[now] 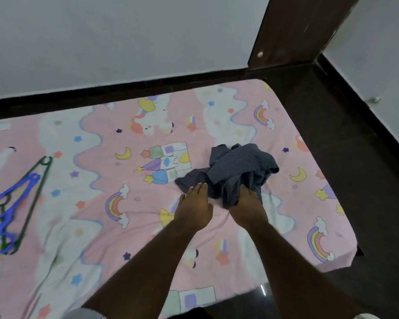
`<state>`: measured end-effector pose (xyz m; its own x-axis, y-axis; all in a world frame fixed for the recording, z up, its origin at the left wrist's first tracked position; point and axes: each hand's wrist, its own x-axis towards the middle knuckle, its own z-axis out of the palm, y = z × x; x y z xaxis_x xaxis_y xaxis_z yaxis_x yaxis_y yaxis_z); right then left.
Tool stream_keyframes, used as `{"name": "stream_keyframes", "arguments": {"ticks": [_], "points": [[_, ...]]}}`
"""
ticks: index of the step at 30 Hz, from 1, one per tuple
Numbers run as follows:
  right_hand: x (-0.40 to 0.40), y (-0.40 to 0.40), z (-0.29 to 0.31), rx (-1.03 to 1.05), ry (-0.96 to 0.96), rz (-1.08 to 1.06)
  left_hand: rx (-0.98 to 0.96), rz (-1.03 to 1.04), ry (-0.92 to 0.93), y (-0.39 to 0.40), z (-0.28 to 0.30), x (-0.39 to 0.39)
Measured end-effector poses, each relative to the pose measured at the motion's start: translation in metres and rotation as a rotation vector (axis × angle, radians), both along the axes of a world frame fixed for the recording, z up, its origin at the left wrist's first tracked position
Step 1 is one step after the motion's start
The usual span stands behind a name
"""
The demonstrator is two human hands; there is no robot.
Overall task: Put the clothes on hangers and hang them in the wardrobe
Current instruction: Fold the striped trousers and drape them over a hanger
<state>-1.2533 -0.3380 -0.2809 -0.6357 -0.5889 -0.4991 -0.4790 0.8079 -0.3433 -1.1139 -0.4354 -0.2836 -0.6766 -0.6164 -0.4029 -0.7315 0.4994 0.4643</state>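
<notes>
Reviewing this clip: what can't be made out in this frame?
Head view only:
- Right hand: fingertips buried in the striped garment, so its grip is unclear.
- Garment: crumpled, so its type can't be told.
- Hangers: blurred, overlapping and cut by the left edge; count uncertain.
- Left hand: fingers straight on the garment's edge.
- Wardrobe: not identifiable.

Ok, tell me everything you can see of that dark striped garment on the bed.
The striped garment is dark navy-grey cloth with fine pale pinstripes, thin and soft-looking. It lies crumpled in a loose heap on the pink cartoon-print bedsheet, toward the bed's right end, not on any hanger. A cuff or hem edge shows at its right side. The left hand rests flat-fingered on its near-left edge; the right hand reaches into its near folds, fingers hidden in the cloth.
</notes>
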Motion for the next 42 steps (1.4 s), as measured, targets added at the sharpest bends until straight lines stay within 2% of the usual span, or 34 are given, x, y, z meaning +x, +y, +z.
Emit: {"name": "stream_keyframes", "arguments": {"ticks": [6,11,15,17,20,24,26,29,31,33,36,39,42], "points": [[-0.045,-0.041,-0.037,0.002,-0.003,0.097,0.167,0.149,0.056,-0.036,-0.060,-0.057],[-0.065,-0.066,-0.072,0.014,0.080,0.271,0.224,0.268,0.045,-0.059,-0.099,-0.074],[-0.087,-0.076,-0.086,0.055,0.097,0.317,0.316,0.364,0.042,-0.069,-0.116,-0.079],[-0.096,-0.076,-0.082,-0.035,0.090,0.247,0.290,0.401,0.047,-0.073,-0.116,-0.079],[-0.110,-0.081,-0.055,-0.208,0.069,0.029,0.193,0.442,0.046,-0.082,-0.103,-0.078],[-0.121,-0.092,0.010,-0.430,0.048,-0.249,0.286,0.600,0.194,-0.098,-0.065,-0.076],[-0.116,-0.100,0.044,-0.542,-0.059,-0.367,0.359,0.683,0.303,-0.103,-0.041,-0.073],[-0.099,-0.117,0.093,-0.733,-0.429,-0.512,0.459,0.789,0.428,-0.109,-0.002,-0.057],[-0.077,-0.127,0.127,-0.767,-0.645,-0.519,0.546,0.819,0.480,-0.109,0.029,-0.038],[-0.049,-0.136,0.155,-0.764,-0.802,-0.516,0.759,0.817,0.506,-0.107,0.056,-0.009],[-0.006,-0.146,0.189,-0.787,-1.101,-0.555,1.044,0.649,0.487,-0.101,0.089,0.047],[0.041,-0.154,0.215,-0.779,-1.386,-0.573,1.028,0.503,0.509,-0.096,0.115,0.089],[0.086,-0.161,0.236,-0.758,-1.466,-0.499,0.903,0.523,0.717,-0.095,0.148,0.119]]}}
